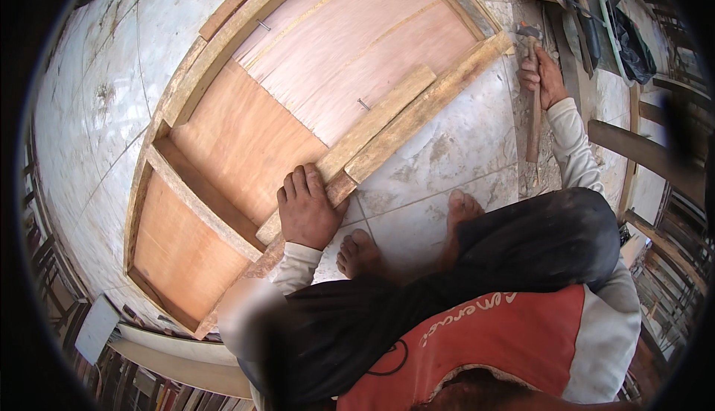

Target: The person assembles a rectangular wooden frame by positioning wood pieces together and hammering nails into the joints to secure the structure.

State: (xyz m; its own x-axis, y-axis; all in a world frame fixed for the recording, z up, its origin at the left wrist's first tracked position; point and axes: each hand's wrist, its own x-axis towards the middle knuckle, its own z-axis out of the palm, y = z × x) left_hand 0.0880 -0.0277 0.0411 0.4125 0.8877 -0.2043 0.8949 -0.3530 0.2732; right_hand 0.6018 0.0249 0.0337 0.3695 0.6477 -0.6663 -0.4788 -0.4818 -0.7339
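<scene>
- Left hand (pixel 307 213) is pressing flat, fingers together, on the near end of a wooden slat (pixel 372 124) lying across the plywood frame (pixel 246 143)
- Right hand (pixel 542 76) is gripping a hammer (pixel 533 98) at far right on the tiled floor (pixel 462 150)

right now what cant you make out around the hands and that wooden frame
Head view only:
- Left hand: its palm presses the wooden batten, hiding the batten's near end.
- Right hand: wrapped around the hammer, so the grip is covered; the hammer head is small and unclear.
- Wooden frame: near corner hidden by a blurred patch and a sleeve.
- Tools top right: cut off by the rim.
</scene>
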